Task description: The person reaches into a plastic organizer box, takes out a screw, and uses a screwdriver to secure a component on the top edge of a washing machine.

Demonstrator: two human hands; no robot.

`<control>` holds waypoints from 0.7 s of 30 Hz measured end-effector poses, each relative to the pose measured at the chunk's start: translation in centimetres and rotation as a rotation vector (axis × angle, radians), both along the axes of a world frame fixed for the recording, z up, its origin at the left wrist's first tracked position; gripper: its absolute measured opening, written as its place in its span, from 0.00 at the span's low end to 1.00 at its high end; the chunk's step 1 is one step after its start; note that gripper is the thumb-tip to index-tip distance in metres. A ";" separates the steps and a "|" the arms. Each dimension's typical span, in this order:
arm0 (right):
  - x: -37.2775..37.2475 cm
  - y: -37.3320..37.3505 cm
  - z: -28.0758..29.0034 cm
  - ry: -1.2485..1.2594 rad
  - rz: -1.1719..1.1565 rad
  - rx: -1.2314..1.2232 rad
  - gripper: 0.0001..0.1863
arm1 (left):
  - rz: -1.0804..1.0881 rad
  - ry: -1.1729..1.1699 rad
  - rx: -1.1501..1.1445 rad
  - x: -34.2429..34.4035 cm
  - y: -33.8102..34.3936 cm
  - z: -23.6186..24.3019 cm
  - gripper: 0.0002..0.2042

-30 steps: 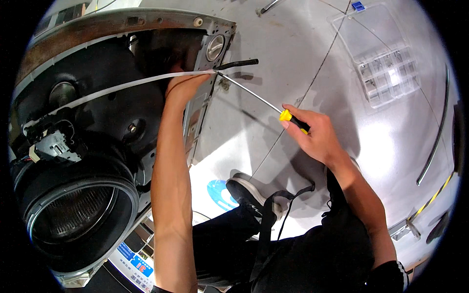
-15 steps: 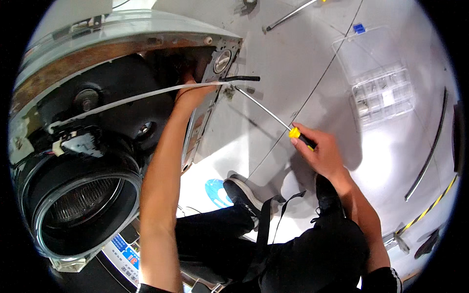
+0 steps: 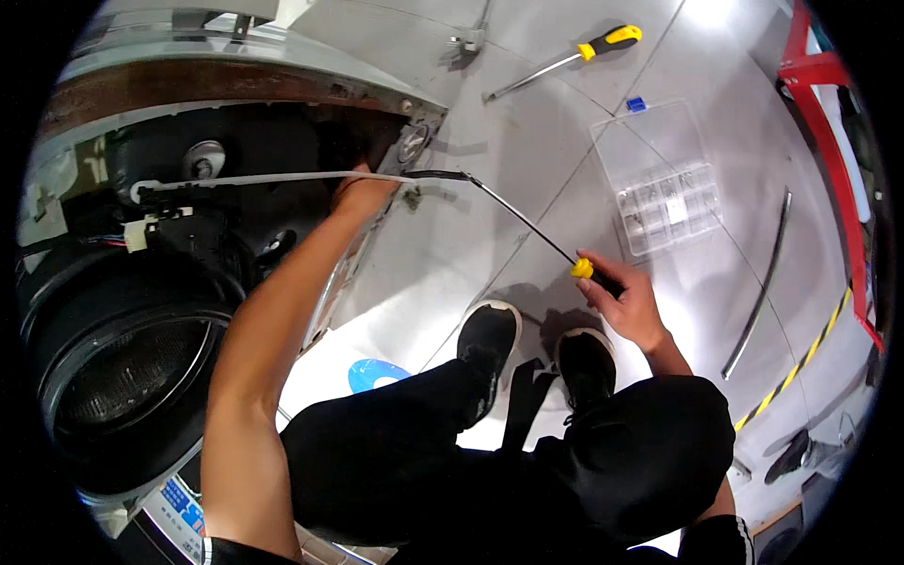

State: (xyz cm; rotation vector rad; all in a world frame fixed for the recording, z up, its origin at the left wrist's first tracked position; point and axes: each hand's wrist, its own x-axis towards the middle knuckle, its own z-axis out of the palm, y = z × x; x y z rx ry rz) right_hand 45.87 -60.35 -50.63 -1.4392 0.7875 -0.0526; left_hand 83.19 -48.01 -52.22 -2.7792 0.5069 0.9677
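My left hand (image 3: 363,196) reaches into the opened front of a washing machine (image 3: 75,89), its fingers partly hidden under a long pale strip (image 3: 254,178); what they grip is unclear. My right hand (image 3: 626,311) grips a yellow-and-black screwdriver (image 3: 583,268), whose long shaft reaches up-left to the far end of a black tube (image 3: 435,174), beside the pale strip. Inside the machine are a round rubber door seal (image 3: 202,372) and a wired white connector (image 3: 137,235). A metal dial-like fitting (image 3: 411,143) sits at the frame's corner.
A second screwdriver (image 3: 607,42), a dark plug-like piece (image 3: 466,52), a clear compartment box (image 3: 669,212) and a dark curved strip (image 3: 758,282) lie on the tiled floor (image 3: 527,132). A red metal frame (image 3: 824,122) and yellow-black tape (image 3: 805,363) are at right. A shoe (image 3: 786,457) is at lower right.
The view has shifted, showing more floor, the second screwdriver and the red frame. The screwdriver's tip has moved right of the pale strip's bend, to the black tube's end.
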 end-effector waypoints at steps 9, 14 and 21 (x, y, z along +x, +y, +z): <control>-4.6 2.6 1.0 0.049 -0.005 -0.139 0.19 | -0.043 0.106 -0.176 1.1 1.6 -0.7 0.29; -7.5 3.0 4.9 0.159 0.046 -0.115 0.21 | -0.127 -0.021 -0.105 0.9 1.3 -0.6 0.32; -12.4 6.7 6.3 0.290 -0.113 0.045 0.20 | -0.039 -0.041 -0.066 0.8 1.4 -0.6 0.39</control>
